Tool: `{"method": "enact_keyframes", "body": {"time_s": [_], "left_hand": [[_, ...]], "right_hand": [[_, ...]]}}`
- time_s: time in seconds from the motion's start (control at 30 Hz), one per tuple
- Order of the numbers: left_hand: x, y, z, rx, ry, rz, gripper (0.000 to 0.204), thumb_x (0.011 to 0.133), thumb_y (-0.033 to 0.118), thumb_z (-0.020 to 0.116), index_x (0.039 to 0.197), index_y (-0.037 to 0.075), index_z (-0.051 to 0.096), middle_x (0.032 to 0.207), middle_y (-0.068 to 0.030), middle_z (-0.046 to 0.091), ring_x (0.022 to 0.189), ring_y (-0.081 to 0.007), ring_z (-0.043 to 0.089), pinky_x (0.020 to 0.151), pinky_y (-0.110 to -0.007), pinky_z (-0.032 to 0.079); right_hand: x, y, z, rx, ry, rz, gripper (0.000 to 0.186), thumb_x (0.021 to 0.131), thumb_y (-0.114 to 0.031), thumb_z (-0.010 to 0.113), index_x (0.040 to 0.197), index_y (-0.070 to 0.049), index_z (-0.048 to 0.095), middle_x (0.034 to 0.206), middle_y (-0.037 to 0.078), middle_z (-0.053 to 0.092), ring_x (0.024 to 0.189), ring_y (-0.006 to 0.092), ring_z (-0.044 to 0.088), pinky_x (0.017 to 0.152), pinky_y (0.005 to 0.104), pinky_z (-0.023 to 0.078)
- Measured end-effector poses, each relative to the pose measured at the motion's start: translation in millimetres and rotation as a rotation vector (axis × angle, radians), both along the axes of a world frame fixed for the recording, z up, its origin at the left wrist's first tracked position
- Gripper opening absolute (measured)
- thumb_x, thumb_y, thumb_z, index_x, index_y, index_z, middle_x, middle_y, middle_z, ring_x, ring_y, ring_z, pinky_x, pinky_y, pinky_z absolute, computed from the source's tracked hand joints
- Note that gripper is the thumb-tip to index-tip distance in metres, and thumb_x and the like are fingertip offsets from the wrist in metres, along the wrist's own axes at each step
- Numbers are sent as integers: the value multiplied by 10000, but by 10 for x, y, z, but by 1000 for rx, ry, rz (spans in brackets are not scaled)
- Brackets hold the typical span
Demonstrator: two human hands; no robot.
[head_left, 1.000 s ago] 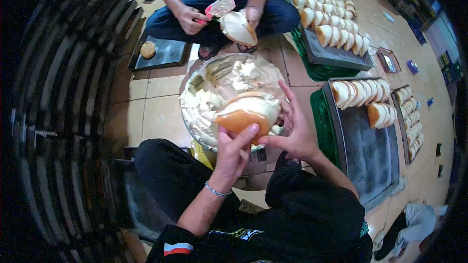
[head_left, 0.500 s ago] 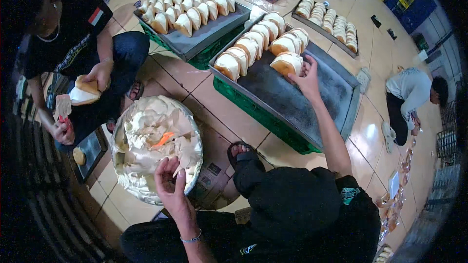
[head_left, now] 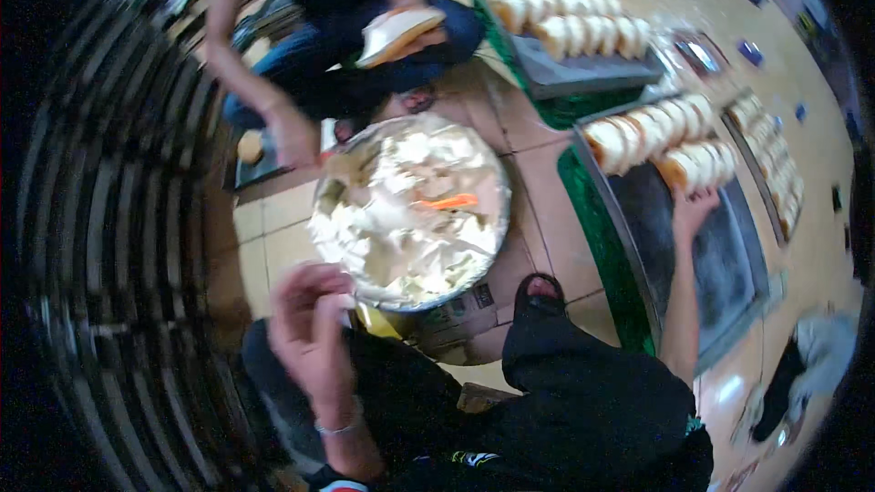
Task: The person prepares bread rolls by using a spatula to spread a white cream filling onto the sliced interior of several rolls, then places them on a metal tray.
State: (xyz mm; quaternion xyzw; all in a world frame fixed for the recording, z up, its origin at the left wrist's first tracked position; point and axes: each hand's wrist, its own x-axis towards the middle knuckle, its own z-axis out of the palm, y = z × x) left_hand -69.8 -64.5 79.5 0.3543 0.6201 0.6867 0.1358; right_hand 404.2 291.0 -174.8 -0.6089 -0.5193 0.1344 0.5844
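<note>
My right hand (head_left: 695, 210) is at the near end of the short row in the dark metal tray (head_left: 693, 251). Its fingers rest closed on the lower edge of a cream-covered bun (head_left: 675, 172), which stands against the other buns. My left hand (head_left: 314, 319), slightly blurred, hovers at the near left rim of a large round bowl of pale cream (head_left: 401, 246). Its fingers are loosely bent, with the thumb apart; a small pale spot at the fingertips is too blurred to name. An orange-handled tool (head_left: 448, 201) lies in the cream.
Across the bowl, a co-worker's hand (head_left: 296, 137) reaches to its rim; their other hand holds a cream-covered bun (head_left: 398, 35). Another full tray (head_left: 583, 77) stands on a green crate behind mine. Dark slatted racks (head_left: 118, 219) line the left. Another person (head_left: 811, 364) crouches at right.
The view has swung, shifting the scene to the right. My right hand has brought the bun up against the short row. The co-worker's tool hand has moved to the bowl.
</note>
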Motion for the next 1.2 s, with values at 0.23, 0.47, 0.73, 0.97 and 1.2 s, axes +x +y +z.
{"method": "enact_keyframes", "body": {"time_s": [0.23,0.47,0.73,0.97,1.2], "left_hand": [[-1178,-2833,-496,-577,271,907,263,994,127,559,1218,-4,594,1125,-99,661,1016,-175,631,905,-300,489],[-540,-4623,-3060,-1457,-506,1034,1098,741,765,631,1546,123,252,1532,-316,231,1406,-550,185,1130,-618,223],[-646,-4497,-2588,-1321,-161,1151,721,825,480,693,1339,11,503,1404,-221,425,1326,-433,370,1056,-527,333],[398,-4971,-2656,-844,-474,1349,568,803,392,745,1191,17,570,1129,-148,616,1029,-278,579,905,-430,453],[519,-5431,-3183,-539,-810,1349,221,744,154,664,938,51,687,839,-74,674,820,-202,631,715,-341,496]], "right_hand": [[103,12,284,191,-329,-151,750,677,-281,925,1185,93,518,1187,243,592,1065,328,610,901,418,521],[-1141,51,1798,307,-130,259,550,810,-259,828,1162,48,536,1116,184,585,917,266,647,802,394,565],[-3189,-823,3263,664,-585,932,269,958,-106,648,1190,23,607,1072,126,664,940,192,619,872,323,505],[-4337,-2368,3354,814,-1167,1732,174,865,53,618,1037,28,633,886,156,667,733,270,632,682,341,498],[-5480,-3462,3334,952,-930,2106,195,902,19,593,1094,12,626,901,175,654,788,325,643,708,359,506]]}}
